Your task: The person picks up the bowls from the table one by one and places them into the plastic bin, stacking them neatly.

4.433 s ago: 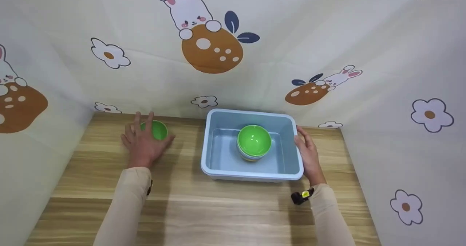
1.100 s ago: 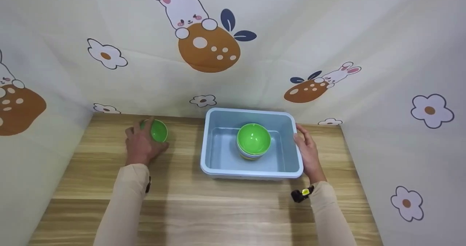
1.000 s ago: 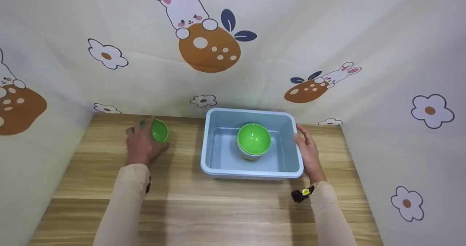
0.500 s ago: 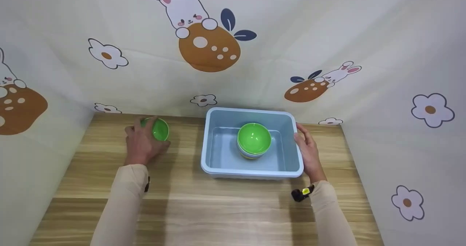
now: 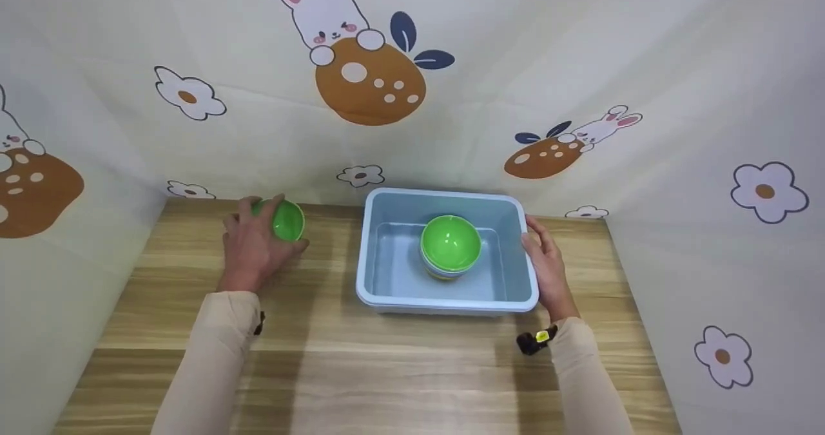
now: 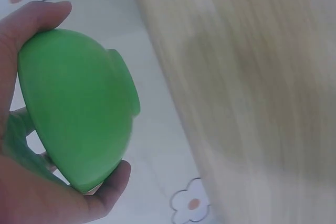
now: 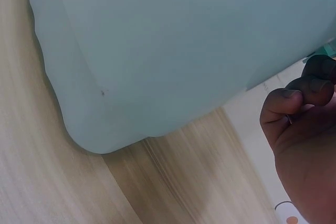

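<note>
My left hand (image 5: 252,245) grips a green bowl (image 5: 291,221) at the left rear of the table. In the left wrist view the bowl (image 6: 79,98) hangs tilted between thumb and fingers, its foot ring showing and the wood in view beyond. A light blue plastic bin (image 5: 445,305) stands right of centre. Inside it sits a stack of bowls with a green bowl (image 5: 451,243) on top; paler and yellow edges show underneath. My right hand (image 5: 548,267) holds the bin's right rim; in the right wrist view its curled fingers (image 7: 281,103) lie at the bin's edge.
The wooden table (image 5: 387,370) runs up to a cream curtain (image 5: 451,132) printed with rabbits and flowers, which rises at the back and both sides. A small black device (image 5: 532,343) is strapped to the right wrist.
My left hand, first spread over the green bowl, has closed on its rim. Bowl and hand have since shifted slightly right and away, the bowl tilting. The right hand and bin stay put.
</note>
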Action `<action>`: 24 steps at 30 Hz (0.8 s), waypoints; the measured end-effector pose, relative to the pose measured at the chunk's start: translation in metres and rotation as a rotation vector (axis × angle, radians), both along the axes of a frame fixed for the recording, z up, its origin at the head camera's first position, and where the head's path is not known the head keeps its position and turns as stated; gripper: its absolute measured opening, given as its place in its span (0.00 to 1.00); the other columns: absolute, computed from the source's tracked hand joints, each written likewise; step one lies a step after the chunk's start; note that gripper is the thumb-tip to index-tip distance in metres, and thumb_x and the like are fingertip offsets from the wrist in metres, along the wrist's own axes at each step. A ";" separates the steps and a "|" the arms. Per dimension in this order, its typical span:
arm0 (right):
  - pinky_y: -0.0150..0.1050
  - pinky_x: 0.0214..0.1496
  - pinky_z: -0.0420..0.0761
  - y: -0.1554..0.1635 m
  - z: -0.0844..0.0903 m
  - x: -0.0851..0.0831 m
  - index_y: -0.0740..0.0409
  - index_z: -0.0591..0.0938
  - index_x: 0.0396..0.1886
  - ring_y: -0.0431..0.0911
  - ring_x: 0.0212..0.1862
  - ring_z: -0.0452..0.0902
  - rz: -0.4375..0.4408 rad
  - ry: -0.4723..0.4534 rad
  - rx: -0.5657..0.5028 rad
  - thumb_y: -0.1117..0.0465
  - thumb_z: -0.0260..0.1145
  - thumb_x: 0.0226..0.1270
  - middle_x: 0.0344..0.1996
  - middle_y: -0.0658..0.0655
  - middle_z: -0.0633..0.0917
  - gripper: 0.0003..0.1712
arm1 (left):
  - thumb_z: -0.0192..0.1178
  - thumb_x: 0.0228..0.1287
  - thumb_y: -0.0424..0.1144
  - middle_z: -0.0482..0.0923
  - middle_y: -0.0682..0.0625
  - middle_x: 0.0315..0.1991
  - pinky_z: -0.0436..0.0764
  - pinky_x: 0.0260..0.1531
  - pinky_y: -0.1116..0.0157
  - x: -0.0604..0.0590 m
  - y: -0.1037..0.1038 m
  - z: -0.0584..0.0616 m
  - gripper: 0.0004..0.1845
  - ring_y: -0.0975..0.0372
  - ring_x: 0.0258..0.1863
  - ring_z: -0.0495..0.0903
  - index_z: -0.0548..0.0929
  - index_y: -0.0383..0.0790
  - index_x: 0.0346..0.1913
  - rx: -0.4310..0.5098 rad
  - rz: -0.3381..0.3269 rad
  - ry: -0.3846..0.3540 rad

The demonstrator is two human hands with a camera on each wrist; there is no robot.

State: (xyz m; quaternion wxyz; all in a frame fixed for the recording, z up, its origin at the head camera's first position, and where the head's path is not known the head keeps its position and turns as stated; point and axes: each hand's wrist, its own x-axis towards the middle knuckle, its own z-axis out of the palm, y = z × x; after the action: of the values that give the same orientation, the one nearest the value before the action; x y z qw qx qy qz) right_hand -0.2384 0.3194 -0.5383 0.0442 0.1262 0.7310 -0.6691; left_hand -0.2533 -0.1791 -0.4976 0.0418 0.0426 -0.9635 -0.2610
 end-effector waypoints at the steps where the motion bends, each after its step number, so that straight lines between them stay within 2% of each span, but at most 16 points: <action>1: 0.39 0.53 0.85 0.000 0.000 0.000 0.33 0.64 0.77 0.49 0.63 0.78 -0.002 0.000 0.001 0.38 0.56 0.76 0.72 0.53 0.72 0.32 | 0.75 0.49 0.56 0.53 0.34 0.75 0.72 0.55 0.29 0.001 0.001 0.003 0.51 0.29 0.66 0.60 0.65 0.51 0.77 0.003 -0.002 -0.003; 10: 0.40 0.55 0.84 0.002 0.000 0.000 0.31 0.64 0.77 0.51 0.65 0.77 0.000 -0.018 -0.004 0.38 0.56 0.76 0.73 0.53 0.72 0.33 | 0.75 0.46 0.57 0.56 0.35 0.74 0.73 0.54 0.30 0.003 0.012 0.026 0.51 0.32 0.66 0.60 0.67 0.52 0.76 -0.015 -0.044 0.021; 14: 0.39 0.53 0.85 0.001 -0.002 0.000 0.34 0.65 0.76 0.49 0.60 0.80 -0.010 0.015 -0.014 0.40 0.57 0.76 0.70 0.56 0.74 0.32 | 0.76 0.45 0.56 0.58 0.34 0.72 0.75 0.52 0.31 0.005 0.016 0.033 0.50 0.31 0.64 0.61 0.69 0.50 0.75 -0.022 -0.072 0.060; 18: 0.40 0.49 0.85 -0.002 -0.002 -0.001 0.38 0.67 0.75 0.49 0.55 0.82 -0.025 0.046 -0.034 0.46 0.58 0.78 0.66 0.60 0.77 0.29 | 0.75 0.46 0.56 0.59 0.34 0.71 0.77 0.50 0.33 0.007 0.020 0.041 0.49 0.32 0.63 0.62 0.70 0.50 0.74 -0.021 -0.092 0.068; 24: 0.40 0.51 0.85 -0.002 -0.002 -0.001 0.36 0.67 0.75 0.50 0.57 0.81 -0.026 0.032 -0.031 0.44 0.58 0.78 0.67 0.59 0.76 0.30 | 0.75 0.46 0.55 0.58 0.35 0.72 0.78 0.49 0.35 0.005 0.024 0.056 0.49 0.34 0.63 0.61 0.69 0.51 0.74 -0.017 -0.105 0.062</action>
State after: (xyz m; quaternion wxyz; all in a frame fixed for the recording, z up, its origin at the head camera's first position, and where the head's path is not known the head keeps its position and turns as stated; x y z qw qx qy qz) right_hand -0.2394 0.3176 -0.5403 0.0260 0.1242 0.7194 -0.6829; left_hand -0.2480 -0.1546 -0.4420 0.0584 -0.0164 -0.9648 -0.2558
